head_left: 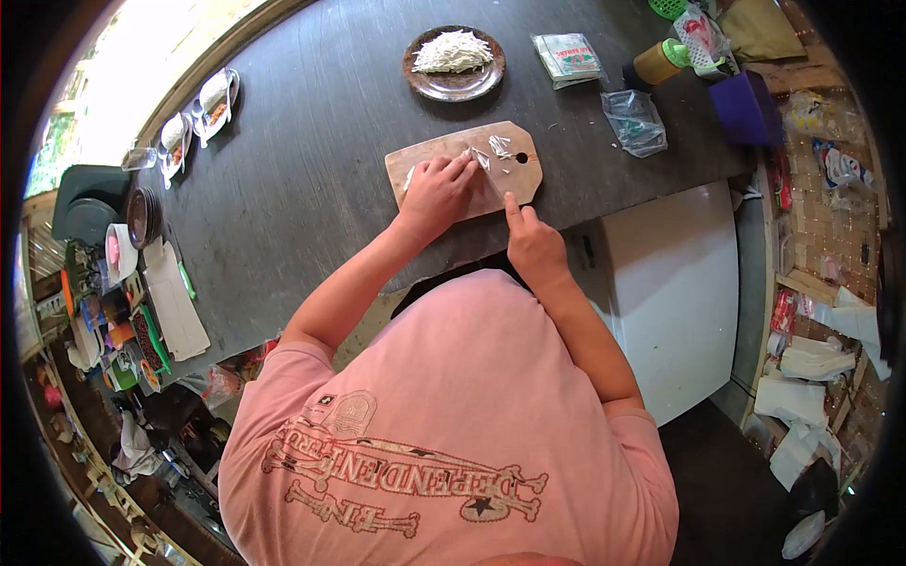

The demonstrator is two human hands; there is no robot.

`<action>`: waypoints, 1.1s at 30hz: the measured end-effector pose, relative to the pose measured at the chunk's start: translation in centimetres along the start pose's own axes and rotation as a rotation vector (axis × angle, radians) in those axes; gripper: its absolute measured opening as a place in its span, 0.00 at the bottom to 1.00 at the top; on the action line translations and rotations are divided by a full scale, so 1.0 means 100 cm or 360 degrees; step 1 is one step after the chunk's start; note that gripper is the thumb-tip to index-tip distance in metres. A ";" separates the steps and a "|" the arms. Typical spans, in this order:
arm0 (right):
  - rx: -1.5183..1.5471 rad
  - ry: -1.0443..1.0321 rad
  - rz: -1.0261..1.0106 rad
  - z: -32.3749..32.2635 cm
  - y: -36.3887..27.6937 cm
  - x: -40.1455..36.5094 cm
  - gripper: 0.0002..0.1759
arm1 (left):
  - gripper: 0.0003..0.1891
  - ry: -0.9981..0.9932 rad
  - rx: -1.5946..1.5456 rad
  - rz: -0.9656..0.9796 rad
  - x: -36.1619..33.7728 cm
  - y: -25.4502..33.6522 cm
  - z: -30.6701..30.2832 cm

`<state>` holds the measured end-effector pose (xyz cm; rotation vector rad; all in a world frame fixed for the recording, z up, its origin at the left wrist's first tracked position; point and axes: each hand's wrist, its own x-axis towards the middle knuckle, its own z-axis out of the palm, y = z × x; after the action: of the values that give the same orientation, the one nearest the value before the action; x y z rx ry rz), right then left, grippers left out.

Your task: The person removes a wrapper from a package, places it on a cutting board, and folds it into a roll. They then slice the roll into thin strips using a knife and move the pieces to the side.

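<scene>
A wooden cutting board [444, 151] with a hole at its right end lies on the dark table in front of me. My left hand [436, 191] rests on it with fingers curled and pressed down on white food, most of it hidden under the hand. My right hand [536, 247] is closed round a knife handle, index finger stretched forward along the top. The knife blade [489, 189] points up and left, close to the left fingertips. Short white cut strips [500, 146] lie on the board's right part. Beyond the board, a brown plate [453, 91] carries a heap of thin white strips [455, 52].
Right of the plate are a stack of packets [568, 58], a clear plastic bag [635, 123], a jar with a green lid [659, 63] and a purple container [746, 107]. Two small dishes of food [215, 102] sit at the left. A white surface [670, 283] is below the table's right edge.
</scene>
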<state>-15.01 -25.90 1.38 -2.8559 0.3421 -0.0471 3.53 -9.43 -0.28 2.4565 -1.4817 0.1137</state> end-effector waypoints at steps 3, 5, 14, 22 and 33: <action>0.0058 0.0051 -0.0008 0.003 0.005 -0.001 0.28 | 0.31 0.0022 -0.0001 0.0009 0.000 -0.001 0.004; 0.0192 0.0039 0.0061 -0.006 0.014 -0.009 0.29 | 0.30 0.0035 0.0009 0.0006 -0.001 -0.001 0.005; 0.0433 0.0137 0.0097 -0.015 0.023 -0.003 0.29 | 0.27 0.0070 -0.0029 -0.0043 0.000 0.003 0.002; 0.0484 0.0024 0.0047 -0.017 0.023 -0.009 0.29 | 0.26 0.0105 -0.0050 -0.0049 0.000 0.005 0.004; 0.0446 0.0012 0.0020 -0.017 0.024 -0.008 0.29 | 0.28 0.0070 -0.0013 -0.0048 -0.001 0.004 0.002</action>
<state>-16.41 -28.36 2.35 -2.5769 0.3266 -0.0955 3.08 -9.56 -0.46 2.4528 -1.4239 0.1543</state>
